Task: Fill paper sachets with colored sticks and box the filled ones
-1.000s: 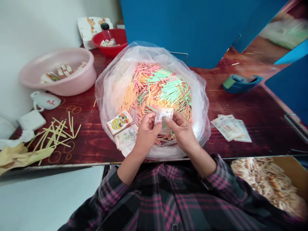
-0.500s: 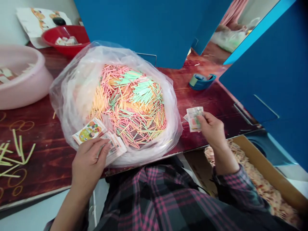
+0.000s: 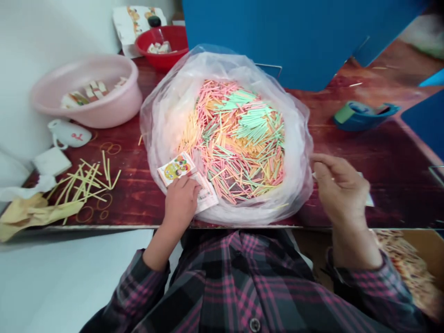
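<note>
My left hand [image 3: 182, 196] is closed on a few small printed paper packets [image 3: 208, 194] at the front left rim of a clear plastic bag [image 3: 166, 115]. The top packet has a colourful cartoon print. The open bag holds a heap of thin pink, orange, yellow and green sticks [image 3: 239, 152]. My right hand [image 3: 342, 189] is over the table just right of the bag, thumb and forefinger pinched together by its edge. What they pinch, if anything, I cannot make out. The edge of a white paper piece [image 3: 369, 189] shows beside this hand, mostly hidden by it.
On the left are a pink basin [image 3: 114, 106] and a red basin [image 3: 166, 60], both with small packets, a white cup [image 3: 71, 133], loose yellow-green sticks [image 3: 83, 182] and rubber bands [image 3: 85, 214]. A blue tape dispenser [image 3: 367, 121] stands right, before blue partitions [image 3: 249, 32].
The view has swung left, showing more of the table's left side. My right hand has moved toward the bag; the small papers it held are now mostly hidden. My left hand keeps its packets.
</note>
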Demonstrator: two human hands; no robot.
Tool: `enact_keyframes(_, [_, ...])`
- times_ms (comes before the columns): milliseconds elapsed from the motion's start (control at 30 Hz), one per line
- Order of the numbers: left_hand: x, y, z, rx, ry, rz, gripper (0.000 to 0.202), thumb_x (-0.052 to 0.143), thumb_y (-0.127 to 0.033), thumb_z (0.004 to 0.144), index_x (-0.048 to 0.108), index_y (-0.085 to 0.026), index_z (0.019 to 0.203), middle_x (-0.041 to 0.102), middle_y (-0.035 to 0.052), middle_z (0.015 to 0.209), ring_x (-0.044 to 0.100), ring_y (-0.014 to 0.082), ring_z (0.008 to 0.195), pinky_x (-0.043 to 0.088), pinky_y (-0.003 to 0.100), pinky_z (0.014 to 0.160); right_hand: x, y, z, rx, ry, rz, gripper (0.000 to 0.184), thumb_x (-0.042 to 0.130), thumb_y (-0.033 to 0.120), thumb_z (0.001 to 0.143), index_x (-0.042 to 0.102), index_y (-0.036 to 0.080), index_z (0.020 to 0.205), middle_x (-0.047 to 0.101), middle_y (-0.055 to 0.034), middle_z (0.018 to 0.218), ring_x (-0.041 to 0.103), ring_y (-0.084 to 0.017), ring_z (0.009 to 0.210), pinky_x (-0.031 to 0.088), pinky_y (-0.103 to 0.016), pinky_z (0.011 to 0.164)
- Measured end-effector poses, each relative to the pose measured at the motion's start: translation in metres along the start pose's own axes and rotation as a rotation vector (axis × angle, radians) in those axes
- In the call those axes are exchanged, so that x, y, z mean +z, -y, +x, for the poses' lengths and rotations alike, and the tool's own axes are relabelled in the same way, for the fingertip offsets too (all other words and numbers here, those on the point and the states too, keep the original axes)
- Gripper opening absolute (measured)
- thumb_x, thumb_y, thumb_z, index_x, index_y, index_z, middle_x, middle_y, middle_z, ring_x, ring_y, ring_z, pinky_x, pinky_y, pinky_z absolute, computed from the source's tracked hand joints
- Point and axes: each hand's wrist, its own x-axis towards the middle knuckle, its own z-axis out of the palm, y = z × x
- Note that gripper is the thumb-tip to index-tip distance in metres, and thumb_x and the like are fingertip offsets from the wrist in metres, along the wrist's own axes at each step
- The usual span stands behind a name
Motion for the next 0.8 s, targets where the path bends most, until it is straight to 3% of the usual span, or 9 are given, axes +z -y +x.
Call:
enact_keyframes(100, [0.003, 0.001, -0.002, -0.008, -0.073, -0.002, 0.023, 0.053, -0.025, 0.100, 0.067, -0.020, 0.082, 0.069, 0.0076, 0.085, 0.064, 0.0253, 0.088, 0.051, 0.039, 0.083, 0.035, 0.041, -0.006, -0.036, 0.271, 0.240, 0.021, 0.062, 0.035, 0.097, 0.079, 0.025, 0.104, 0.081, -0.0054, 0.102, 0.076, -0.020, 0.095, 0.059, -0.037, 0.091])
enact_keyframes(200, [-0.005, -0.003, -0.002, 0.039, -0.246, -0.061, 0.024, 0.054, -0.026, 0.102, 0.068, -0.019, 0.082, 0.068, 0.0056, 0.081, 0.063, 0.0223, 0.084, 0.049, 0.037, 0.079, 0.066, 0.072, -0.011, -0.040, 0.546, 0.367, 0.027, 0.061, 0.043, 0.097, 0.080, 0.023, 0.099, 0.082, -0.0052, 0.095, 0.076, -0.021, 0.088, 0.058, -0.033, 0.083])
enact_keyframes(300, [-0.017, -0.021, 0.000, 0.150, -0.439, -0.145, 0.014, 0.061, -0.026, 0.100, 0.071, -0.021, 0.091, 0.070, 0.0038, 0.087, 0.064, 0.0196, 0.088, 0.049, 0.036, 0.084, 0.088, 0.094, -0.014, 0.071, 0.816, 0.433, 0.048, 0.056, 0.060, 0.097, 0.079, 0.020, 0.084, 0.079, -0.0050, 0.080, 0.073, -0.020, 0.075, 0.055, -0.030, 0.070])
enact_keyframes(400, [-0.021, -0.044, 0.007, 0.248, -0.485, -0.265, 0.009, 0.064, -0.025, 0.099, 0.072, -0.023, 0.096, 0.074, 0.0050, 0.106, 0.065, 0.0207, 0.107, 0.049, 0.039, 0.098, 0.098, 0.103, -0.015, 0.276, 0.931, 0.586, 0.059, 0.057, 0.072, 0.091, 0.075, 0.019, 0.071, 0.074, -0.0039, 0.069, 0.065, -0.017, 0.063, 0.050, -0.028, 0.059])
enact_keyframes(500, [-0.017, -0.057, 0.014, 0.204, -0.360, -0.408, 0.017, 0.061, -0.036, 0.100, 0.072, -0.023, 0.105, 0.068, 0.0097, 0.134, 0.058, 0.0259, 0.131, 0.044, 0.046, 0.113, 0.097, 0.098, -0.017, 0.472, 0.843, 0.712, 0.054, 0.068, 0.071, 0.083, 0.073, 0.019, 0.067, 0.071, -0.0026, 0.064, 0.061, -0.015, 0.057, 0.049, -0.028, 0.055])
enact_keyframes(567, [-0.013, -0.056, 0.019, 0.115, -0.236, -0.550, 0.033, 0.064, -0.045, 0.097, 0.067, -0.022, 0.120, 0.062, 0.0134, 0.144, 0.055, 0.0291, 0.137, 0.043, 0.049, 0.116, 0.092, 0.089, -0.019, 0.519, 0.788, 0.713, 0.049, 0.072, 0.066, 0.082, 0.075, 0.019, 0.069, 0.071, -0.0023, 0.064, 0.062, -0.016, 0.059, 0.050, -0.028, 0.057])
enact_keyframes(633, [-0.011, -0.052, 0.022, 0.014, -0.091, -0.741, 0.045, 0.068, -0.047, 0.094, 0.061, -0.022, 0.131, 0.066, 0.0132, 0.139, 0.062, 0.0275, 0.128, 0.049, 0.046, 0.110, 0.087, 0.082, -0.021, 0.506, 0.763, 0.690, 0.043, 0.072, 0.062, 0.084, 0.077, 0.020, 0.074, 0.072, -0.0016, 0.066, 0.063, -0.016, 0.062, 0.050, -0.028, 0.059])
enact_keyframes(733, [-0.011, -0.047, 0.025, -0.103, 0.136, -0.991, 0.034, 0.067, -0.036, 0.093, 0.064, -0.022, 0.124, 0.075, 0.0057, 0.113, 0.071, 0.0203, 0.101, 0.057, 0.036, 0.092, 0.083, 0.078, -0.026, 0.479, 0.747, 0.690, 0.037, 0.071, 0.057, 0.085, 0.077, 0.021, 0.079, 0.068, 0.0015, 0.065, 0.057, -0.013, 0.059, 0.046, -0.026, 0.057])
enact_keyframes(800, [-0.012, -0.047, 0.026, -0.156, 0.208, -1.074, 0.028, 0.067, -0.030, 0.091, 0.066, -0.022, 0.118, 0.075, 0.0029, 0.102, 0.071, 0.0179, 0.092, 0.057, 0.032, 0.086, 0.083, 0.080, -0.029, 0.471, 0.750, 0.722, 0.034, 0.073, 0.055, 0.083, 0.077, 0.021, 0.083, 0.067, 0.0027, 0.067, 0.055, -0.012, 0.060, 0.045, -0.026, 0.058])
